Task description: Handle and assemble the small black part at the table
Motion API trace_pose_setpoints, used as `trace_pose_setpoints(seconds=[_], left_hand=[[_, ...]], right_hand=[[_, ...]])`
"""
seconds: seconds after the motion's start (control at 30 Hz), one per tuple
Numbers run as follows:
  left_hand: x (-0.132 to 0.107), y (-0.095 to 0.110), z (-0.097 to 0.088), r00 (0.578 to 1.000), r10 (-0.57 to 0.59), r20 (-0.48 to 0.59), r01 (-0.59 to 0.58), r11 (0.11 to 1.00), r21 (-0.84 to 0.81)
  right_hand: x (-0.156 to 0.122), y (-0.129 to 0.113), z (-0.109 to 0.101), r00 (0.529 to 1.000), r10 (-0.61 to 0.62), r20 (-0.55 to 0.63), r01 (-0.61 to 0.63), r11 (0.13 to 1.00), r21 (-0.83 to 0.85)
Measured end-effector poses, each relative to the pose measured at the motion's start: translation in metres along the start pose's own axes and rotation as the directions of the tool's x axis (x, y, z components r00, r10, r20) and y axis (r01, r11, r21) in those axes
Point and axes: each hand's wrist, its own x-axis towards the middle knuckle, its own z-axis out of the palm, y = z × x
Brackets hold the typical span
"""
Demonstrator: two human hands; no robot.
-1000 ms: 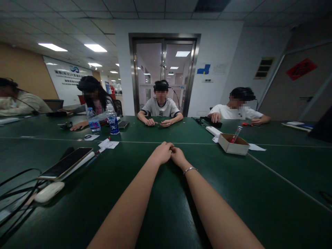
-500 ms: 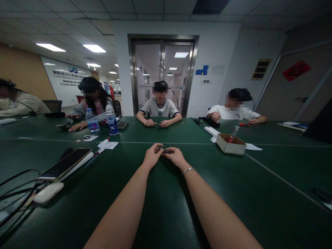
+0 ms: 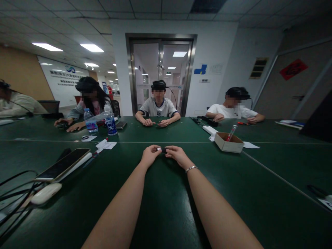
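Between my two hands, over the green table, is a small dark object with a light, shiny part at its left end. My left hand is closed, thumb and fingers pinching that shiny end. From the other side my right hand, with a silver bracelet at the wrist, pinches the dark end. The fingertips cover much of the object, so its exact kind cannot be made out.
To the left lie a phone, a white rounded case and black cables. Two bottles stand farther back. At the right is an open box with a tube in it. Several people sit around the table.
My hands have drawn slightly apart, and more of the small object's shiny end shows between them. The person at the back left has moved a hand leftward onto a dark item.
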Motion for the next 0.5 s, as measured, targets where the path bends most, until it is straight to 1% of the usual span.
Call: trace_pose_setpoints(seconds=[0.13, 0.27, 0.5], left_hand=[[-0.001, 0.004, -0.001, 1.0, -0.007, -0.013, 0.007, 0.999, 0.038], [-0.002, 0.009, 0.0, 0.999, -0.04, -0.007, 0.039, 0.999, -0.009], [-0.003, 0.013, 0.0, 0.997, -0.074, 0.008, 0.074, 0.997, -0.036]], right_hand=[[-0.002, 0.0, -0.001, 1.0, -0.006, 0.016, 0.005, 0.999, 0.039], [-0.002, 0.0, -0.003, 1.0, -0.016, 0.026, 0.015, 0.999, 0.044], [-0.001, 0.002, -0.003, 0.998, -0.035, 0.056, 0.031, 0.998, 0.061]])
